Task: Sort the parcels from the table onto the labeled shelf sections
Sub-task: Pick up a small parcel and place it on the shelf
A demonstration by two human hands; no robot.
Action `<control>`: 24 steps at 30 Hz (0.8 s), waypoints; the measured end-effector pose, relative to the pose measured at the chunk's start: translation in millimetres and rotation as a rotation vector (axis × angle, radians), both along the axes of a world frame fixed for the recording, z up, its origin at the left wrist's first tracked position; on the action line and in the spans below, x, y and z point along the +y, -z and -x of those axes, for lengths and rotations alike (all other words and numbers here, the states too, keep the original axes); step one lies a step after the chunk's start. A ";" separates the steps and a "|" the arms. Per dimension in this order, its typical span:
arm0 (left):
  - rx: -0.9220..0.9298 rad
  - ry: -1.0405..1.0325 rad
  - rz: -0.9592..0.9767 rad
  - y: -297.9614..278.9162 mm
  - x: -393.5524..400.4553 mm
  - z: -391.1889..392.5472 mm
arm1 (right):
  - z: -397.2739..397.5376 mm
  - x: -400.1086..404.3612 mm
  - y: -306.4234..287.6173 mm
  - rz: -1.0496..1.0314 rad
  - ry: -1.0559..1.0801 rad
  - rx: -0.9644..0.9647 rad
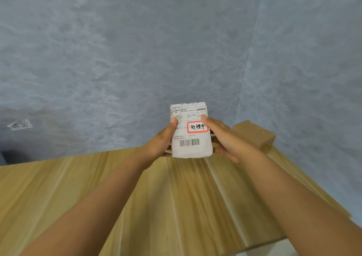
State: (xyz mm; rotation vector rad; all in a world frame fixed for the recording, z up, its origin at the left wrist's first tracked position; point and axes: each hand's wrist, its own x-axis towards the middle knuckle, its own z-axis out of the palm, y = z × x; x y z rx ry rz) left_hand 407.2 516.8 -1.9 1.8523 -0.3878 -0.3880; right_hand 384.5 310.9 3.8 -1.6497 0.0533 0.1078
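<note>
Holding white parcel (191, 132) above the worktop's (78, 187) far edge: my left hand (160, 142) and right hand (225, 138) grip its sides, thumbs on the label. Brown box (254, 135) sits at far right corner.

Matt white paper parcel (191, 136), brown cardboard box (254, 134), smooth wood-grain table (98, 187).

A white parcel (191, 132) with a red-bordered sticker is held upright above the surface's far edge; a brown box (254, 135) lies at its far right corner.
</note>
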 end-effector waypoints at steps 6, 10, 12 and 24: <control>-0.410 -0.082 -0.604 10.9 11.7 -4.1 | 32.0 -24.4 1.9 0.034 0.100 -0.005; -0.780 0.100 -1.003 6.9 -4.3 -0.8 | 66.9 -42.1 0.8 0.086 0.245 -0.007; -0.916 0.140 -1.053 5.5 -18.7 4.5 | 87.4 -48.0 -0.5 0.094 0.309 -0.023; -1.322 0.505 -0.904 7.1 -65.4 95.1 | 268.6 -22.4 0.3 0.078 0.741 0.009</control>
